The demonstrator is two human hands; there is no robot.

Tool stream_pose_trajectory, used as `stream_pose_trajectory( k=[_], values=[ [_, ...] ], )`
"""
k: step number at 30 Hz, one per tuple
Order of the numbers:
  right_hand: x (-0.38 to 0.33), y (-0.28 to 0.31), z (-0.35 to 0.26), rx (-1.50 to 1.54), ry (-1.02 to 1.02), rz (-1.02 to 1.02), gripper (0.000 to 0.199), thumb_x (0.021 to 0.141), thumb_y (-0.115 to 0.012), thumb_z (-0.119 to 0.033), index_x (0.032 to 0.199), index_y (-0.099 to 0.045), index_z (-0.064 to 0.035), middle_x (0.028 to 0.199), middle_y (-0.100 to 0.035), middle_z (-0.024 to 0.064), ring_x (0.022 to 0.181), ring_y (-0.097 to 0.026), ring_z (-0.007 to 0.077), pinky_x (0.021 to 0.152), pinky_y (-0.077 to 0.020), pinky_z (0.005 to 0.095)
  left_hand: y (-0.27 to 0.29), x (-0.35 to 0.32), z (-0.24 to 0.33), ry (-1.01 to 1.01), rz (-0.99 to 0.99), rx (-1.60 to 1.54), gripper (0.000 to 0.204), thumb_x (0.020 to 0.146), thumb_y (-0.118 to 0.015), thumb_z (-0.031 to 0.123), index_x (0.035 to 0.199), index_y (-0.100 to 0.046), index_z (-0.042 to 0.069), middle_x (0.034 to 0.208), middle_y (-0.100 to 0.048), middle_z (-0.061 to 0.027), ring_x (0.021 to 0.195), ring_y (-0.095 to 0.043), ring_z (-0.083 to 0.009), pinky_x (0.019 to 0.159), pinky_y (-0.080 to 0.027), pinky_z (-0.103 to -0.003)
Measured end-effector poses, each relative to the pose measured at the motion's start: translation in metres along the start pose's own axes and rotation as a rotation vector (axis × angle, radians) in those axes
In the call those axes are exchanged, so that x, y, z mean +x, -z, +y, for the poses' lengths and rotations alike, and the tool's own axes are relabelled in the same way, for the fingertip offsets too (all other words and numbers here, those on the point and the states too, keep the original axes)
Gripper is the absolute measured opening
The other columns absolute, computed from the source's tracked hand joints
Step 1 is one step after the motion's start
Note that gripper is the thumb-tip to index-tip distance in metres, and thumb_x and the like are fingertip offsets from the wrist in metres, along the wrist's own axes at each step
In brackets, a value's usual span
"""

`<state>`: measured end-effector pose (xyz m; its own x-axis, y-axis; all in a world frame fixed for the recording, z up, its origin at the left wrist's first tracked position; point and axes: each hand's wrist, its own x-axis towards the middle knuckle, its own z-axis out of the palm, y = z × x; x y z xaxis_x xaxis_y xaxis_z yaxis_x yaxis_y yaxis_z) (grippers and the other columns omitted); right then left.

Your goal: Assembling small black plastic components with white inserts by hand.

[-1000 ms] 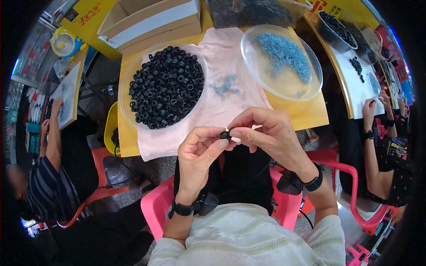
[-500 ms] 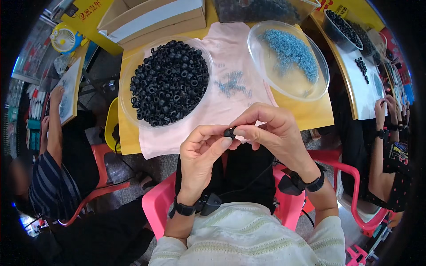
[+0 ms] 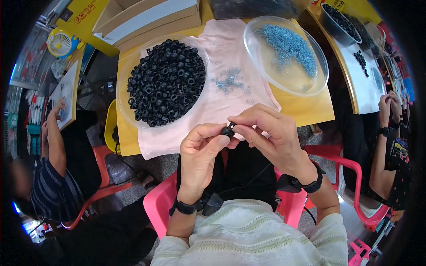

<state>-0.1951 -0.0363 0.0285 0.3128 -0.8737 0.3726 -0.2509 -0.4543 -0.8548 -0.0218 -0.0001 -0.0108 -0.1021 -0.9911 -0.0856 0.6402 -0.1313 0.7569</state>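
In front of my lap, my left hand (image 3: pixel 202 148) pinches a small round black plastic piece (image 3: pixel 227 132) between thumb and fingers. My right hand (image 3: pixel 270 133) holds a smaller black plastic piece (image 3: pixel 232 125), with a light gap in it, at the top of the round one; the two pieces meet, and fingertips partly cover both. Beyond my left hand a clear round tray (image 3: pixel 125 116) is heaped with black plastic pieces (image 3: pixel 168 82). Tiny bluish coil-like bits (image 3: pixel 230 81) lie scattered on a pink cloth (image 3: pixel 226 44), and many more (image 3: pixel 286 48) fill part of a clear tray (image 3: pixel 266 75).
A cardboard box (image 3: pixel 151 22) and a dark bin (image 3: pixel 253 8) stand along the back of the yellow table (image 3: pixel 310 111). Co-workers sit at tables on both sides, one in a striped shirt (image 3: pixel 53 186) at left. A pink chair (image 3: pixel 157 208) surrounds me; a yellow bucket (image 3: pixel 111 128) stands left.
My right fingers have lifted and shifted slightly, so the smaller black piece now shows above the round one. My left hand keeps its pinch. The whole view has shifted a little.
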Motion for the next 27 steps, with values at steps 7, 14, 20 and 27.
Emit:
stream_pose_trajectory(
  k=[7, 14, 20, 27],
  values=[
    [0.0, 0.007, -0.004, -0.002, 0.019, -0.042, 0.013, 0.085, -0.069, -0.001, 0.097, -0.066, 0.0012, 0.081, -0.063, 0.0096, 0.065, -0.063, 0.0196, 0.056, -0.0486, 0.0285, 0.004, 0.0, -0.004, 0.135, -0.067, -0.221, 0.017, 0.09, -0.065, 0.003, 0.107, -0.062, 0.002, 0.105, -0.067, -0.0139, 0.093, -0.067, -0.0231, 0.085, -0.055, -0.033],
    [-0.004, 0.011, -0.017, -0.083, 0.084, -0.043, 0.028, 0.077, -0.071, -0.003, 0.104, -0.063, 0.0009, 0.086, -0.062, 0.0109, 0.072, -0.063, 0.0241, 0.06, -0.0516, 0.0312, -0.007, -0.005, 0.001, 0.248, -0.052, -0.311, 0.017, 0.092, -0.063, 0.003, 0.108, -0.062, 0.006, 0.109, -0.066, -0.0124, 0.108, -0.063, -0.0257, 0.098, -0.048, -0.038],
    [-0.009, 0.009, -0.009, -0.211, 0.191, -0.017, 0.037, 0.071, -0.072, -0.004, 0.105, -0.06, -0.0012, 0.089, -0.06, 0.0092, 0.079, -0.063, 0.0254, 0.064, -0.0529, 0.033, -0.012, -0.01, 0.002, 0.355, -0.032, -0.401, 0.018, 0.092, -0.06, 0.002, 0.109, -0.063, 0.009, 0.112, -0.066, -0.013, 0.113, -0.06, -0.027, 0.102, -0.045, -0.04],
    [-0.012, 0.013, -0.009, -0.339, 0.255, 0.013, 0.04, 0.065, -0.075, -0.002, 0.103, -0.062, -0.0012, 0.087, -0.06, 0.0081, 0.076, -0.063, 0.0237, 0.063, -0.0525, 0.032, -0.026, -0.012, 0.004, 0.316, 0.019, -0.284, 0.018, 0.091, -0.059, -0.001, 0.106, -0.065, 0.007, 0.108, -0.067, -0.0137, 0.103, -0.065, -0.0247, 0.096, -0.049, -0.038]
  ],
)
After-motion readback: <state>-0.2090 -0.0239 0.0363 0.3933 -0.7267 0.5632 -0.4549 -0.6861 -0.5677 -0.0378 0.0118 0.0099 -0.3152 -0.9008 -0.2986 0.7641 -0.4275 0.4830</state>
